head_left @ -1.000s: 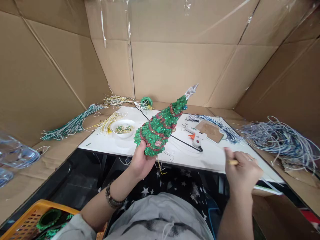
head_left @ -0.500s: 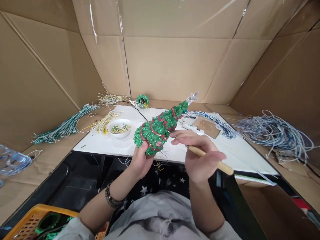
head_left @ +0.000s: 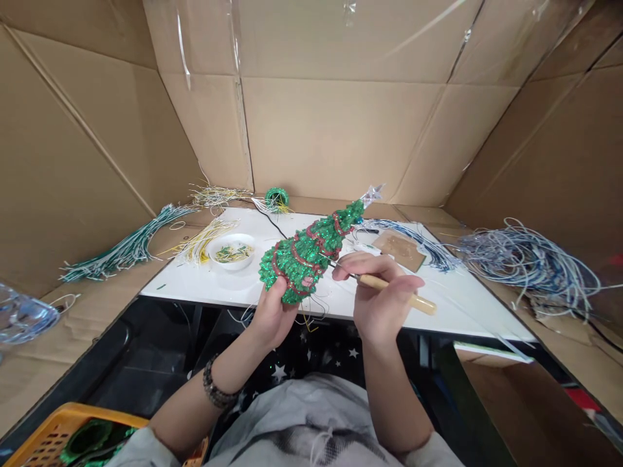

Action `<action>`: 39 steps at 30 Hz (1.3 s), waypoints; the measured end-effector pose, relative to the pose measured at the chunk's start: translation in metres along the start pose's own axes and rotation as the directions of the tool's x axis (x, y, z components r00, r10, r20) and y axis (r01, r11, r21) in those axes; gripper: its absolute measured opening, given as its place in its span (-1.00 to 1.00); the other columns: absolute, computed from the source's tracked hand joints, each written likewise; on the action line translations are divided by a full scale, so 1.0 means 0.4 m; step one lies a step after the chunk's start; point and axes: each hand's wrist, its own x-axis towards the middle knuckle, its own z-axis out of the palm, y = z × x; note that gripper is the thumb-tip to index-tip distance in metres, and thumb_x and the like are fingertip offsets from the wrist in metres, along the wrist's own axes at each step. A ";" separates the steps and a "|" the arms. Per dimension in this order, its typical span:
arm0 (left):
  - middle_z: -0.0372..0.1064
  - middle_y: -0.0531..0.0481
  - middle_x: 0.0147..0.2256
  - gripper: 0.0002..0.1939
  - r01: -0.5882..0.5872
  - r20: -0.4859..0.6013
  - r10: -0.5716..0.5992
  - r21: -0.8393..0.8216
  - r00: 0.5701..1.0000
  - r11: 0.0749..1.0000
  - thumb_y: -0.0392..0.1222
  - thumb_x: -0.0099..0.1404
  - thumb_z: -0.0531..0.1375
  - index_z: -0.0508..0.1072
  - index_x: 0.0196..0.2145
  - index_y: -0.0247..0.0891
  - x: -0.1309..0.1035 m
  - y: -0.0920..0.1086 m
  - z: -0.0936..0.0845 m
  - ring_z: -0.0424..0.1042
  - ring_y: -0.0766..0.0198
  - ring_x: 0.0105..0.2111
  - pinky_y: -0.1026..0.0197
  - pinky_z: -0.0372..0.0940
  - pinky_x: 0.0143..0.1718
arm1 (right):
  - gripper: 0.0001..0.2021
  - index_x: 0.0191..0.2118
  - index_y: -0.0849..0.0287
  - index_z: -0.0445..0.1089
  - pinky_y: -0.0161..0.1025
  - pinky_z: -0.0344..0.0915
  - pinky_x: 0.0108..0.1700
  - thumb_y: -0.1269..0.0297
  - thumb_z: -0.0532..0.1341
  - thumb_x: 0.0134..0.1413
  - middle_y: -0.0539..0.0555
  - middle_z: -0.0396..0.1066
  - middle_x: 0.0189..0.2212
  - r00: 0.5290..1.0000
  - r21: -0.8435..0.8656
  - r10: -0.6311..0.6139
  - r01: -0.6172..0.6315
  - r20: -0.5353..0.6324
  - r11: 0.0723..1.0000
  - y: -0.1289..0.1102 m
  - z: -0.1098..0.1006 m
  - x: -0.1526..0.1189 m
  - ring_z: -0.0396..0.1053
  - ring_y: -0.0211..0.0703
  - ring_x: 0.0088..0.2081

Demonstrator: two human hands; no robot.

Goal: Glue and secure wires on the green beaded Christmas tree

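Observation:
A glittery green Christmas tree figurine (head_left: 311, 250) with red garlands and a clear star on top is tilted, its tip up to the right. My left hand (head_left: 276, 314) is closed round its lower end, thumb on the front; thin wires hang below. In my right hand (head_left: 382, 295) is an awl-like tool (head_left: 394, 292) with a wooden handle and a thin metal shaft. The shaft's tip is at the right side of the tree; whether it goes into the surface I cannot tell.
On the white board (head_left: 272, 292) stand a white bowl (head_left: 232, 251) of small yellow and green pieces and a brown pad (head_left: 402, 250). Wire bundles (head_left: 131, 243) lie left, more wires (head_left: 530, 266) right. An orange basket (head_left: 53, 431) holds green pieces. Cardboard walls (head_left: 341, 130) surround the table.
My right hand and the tool have moved slightly left, and the handle has turned so more of it shows. The tree has shifted only a little.

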 end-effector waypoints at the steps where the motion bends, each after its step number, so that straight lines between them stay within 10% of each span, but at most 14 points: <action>1: 0.47 -0.11 0.10 -0.38 0.006 -0.003 -0.006 0.001 1.000 1.000 0.15 0.08 0.41 0.50 0.05 -0.15 0.000 0.001 -0.001 0.37 0.03 0.16 0.03 0.21 0.21 | -0.42 -0.43 0.10 0.51 -0.19 0.34 -0.35 -0.25 0.01 0.27 0.02 0.46 -0.57 1.000 0.018 0.011 -0.011 -0.002 1.000 -0.001 0.001 0.003 0.43 -0.16 -0.43; 11: 0.52 -0.04 0.04 -0.44 -0.001 -0.017 0.001 0.003 1.000 1.000 0.14 0.04 0.43 0.54 -0.03 -0.09 0.006 0.015 0.010 0.49 0.11 -0.01 0.11 0.32 0.07 | -0.37 -0.54 0.15 0.46 -0.27 0.16 -0.61 -0.27 0.02 0.26 0.03 0.40 -0.67 0.986 0.085 0.167 -0.167 0.003 0.982 -0.010 0.009 0.032 0.31 -0.22 -0.61; 39: 0.55 -0.10 -0.05 -0.32 0.018 0.054 -0.020 0.042 0.998 0.999 0.17 0.07 0.40 0.46 0.09 -0.16 -0.002 0.020 0.013 0.43 0.01 0.08 0.02 0.30 0.13 | -0.33 -0.58 0.12 0.40 -0.22 0.22 -0.53 -0.31 -0.06 0.25 0.00 0.33 -0.72 0.998 0.023 -0.006 0.007 -0.061 1.000 0.004 0.020 0.011 0.32 -0.20 -0.61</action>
